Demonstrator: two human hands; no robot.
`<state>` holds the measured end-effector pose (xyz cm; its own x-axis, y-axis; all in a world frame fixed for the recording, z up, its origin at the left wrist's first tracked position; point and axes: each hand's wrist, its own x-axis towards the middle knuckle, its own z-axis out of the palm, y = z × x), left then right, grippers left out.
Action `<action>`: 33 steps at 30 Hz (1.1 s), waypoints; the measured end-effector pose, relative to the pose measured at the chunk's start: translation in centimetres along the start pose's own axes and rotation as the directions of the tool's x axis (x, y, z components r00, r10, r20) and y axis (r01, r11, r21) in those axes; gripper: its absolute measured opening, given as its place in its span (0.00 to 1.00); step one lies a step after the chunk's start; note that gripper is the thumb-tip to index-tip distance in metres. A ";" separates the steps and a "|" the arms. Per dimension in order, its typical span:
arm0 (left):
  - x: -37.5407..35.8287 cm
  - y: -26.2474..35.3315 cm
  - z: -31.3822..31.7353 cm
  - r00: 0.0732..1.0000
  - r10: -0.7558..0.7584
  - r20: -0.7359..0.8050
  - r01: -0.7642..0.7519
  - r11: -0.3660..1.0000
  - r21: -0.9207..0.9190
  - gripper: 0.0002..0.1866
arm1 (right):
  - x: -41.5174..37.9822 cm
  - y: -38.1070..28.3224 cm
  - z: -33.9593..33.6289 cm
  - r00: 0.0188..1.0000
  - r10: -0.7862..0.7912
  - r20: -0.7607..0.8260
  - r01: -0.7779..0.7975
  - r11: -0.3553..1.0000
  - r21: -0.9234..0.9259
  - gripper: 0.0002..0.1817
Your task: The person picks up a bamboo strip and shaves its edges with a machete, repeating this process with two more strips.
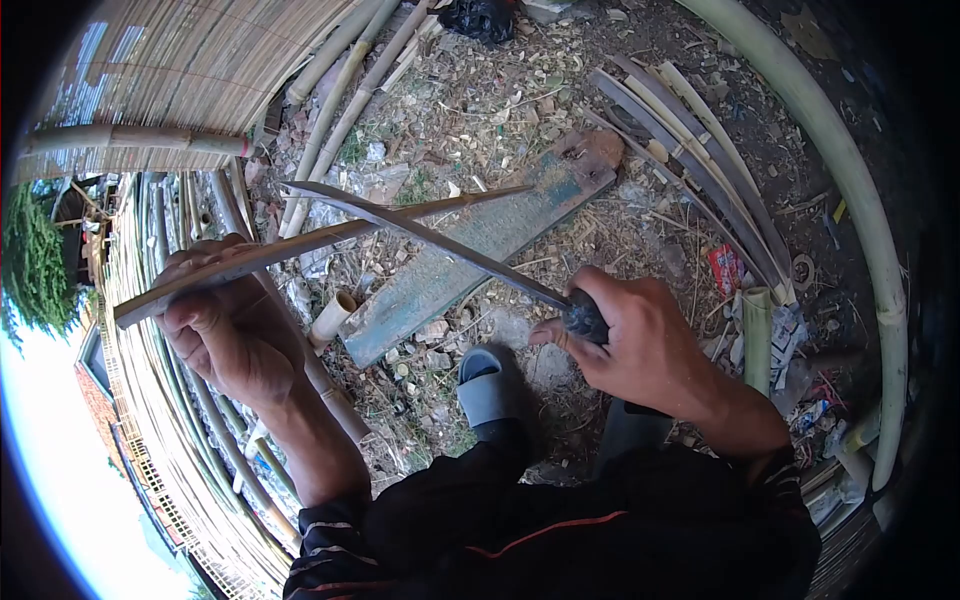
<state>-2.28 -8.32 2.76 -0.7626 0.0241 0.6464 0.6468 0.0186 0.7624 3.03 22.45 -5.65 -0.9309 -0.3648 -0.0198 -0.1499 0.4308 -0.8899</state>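
Observation:
My left hand (235, 335) is closed round a split bamboo strip (330, 236), which slants up to the right across the view. In my right hand (640, 335) is the dark handle of a long-bladed machete (455, 254), fingers wrapped round it. The blade points up and left and crosses over the strip near its middle, close to its tip. Beneath both lies a worn green plank (480, 245) on the ground, dusted with shavings.
Split bamboo strips (700, 160) lie at the upper right, and a long bamboo pole (865, 190) curves along the right side. Bamboo poles (345, 100) stretch behind the plank. A slatted bamboo screen (180, 75) stands at the upper left. My sandal (490, 390) is near the plank.

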 end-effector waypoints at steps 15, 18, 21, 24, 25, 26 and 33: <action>-3.1 2.6 4.2 0.989 0.090 -0.114 -0.038 0.920 0.390 0.23 | 2.8 4.5 8.3 0.949 0.117 -0.294 -0.078 0.987 0.141 0.11; -3.1 2.3 4.9 0.989 0.114 -0.096 -0.057 0.887 0.459 0.22 | 1.2 2.1 7.2 0.950 -0.146 -0.276 0.217 0.944 0.248 0.09; -3.3 2.9 4.8 0.992 0.105 -0.075 -0.066 0.912 0.405 0.22 | 4.4 6.6 9.3 0.945 0.312 -0.100 -0.251 0.885 0.393 0.13; -3.2 1.8 4.1 0.971 0.123 -0.204 -0.020 0.895 0.445 0.22 | 3.0 5.6 8.7 0.967 0.110 -0.229 -0.069 0.981 0.180 0.10; -3.0 1.6 4.0 0.978 0.110 -0.180 -0.028 0.914 0.405 0.22 | 2.2 4.7 8.4 0.968 -0.008 -0.251 0.041 0.991 0.124 0.10; -2.8 1.6 3.9 0.981 0.104 -0.163 -0.036 0.927 0.372 0.22 | 1.9 4.5 7.6 0.931 -0.173 -0.322 0.207 0.976 0.073 0.10; -3.0 1.9 3.3 0.992 0.100 -0.078 -0.067 0.935 0.349 0.18 | 1.8 10.8 9.5 0.951 0.178 -0.252 -0.170 0.984 0.052 0.10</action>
<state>1.28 -5.04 2.18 -0.6922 -0.0524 0.7198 0.6576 0.3651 0.6590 2.91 18.66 -19.64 -0.9961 -0.0620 -0.0622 0.0284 0.4427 -0.8962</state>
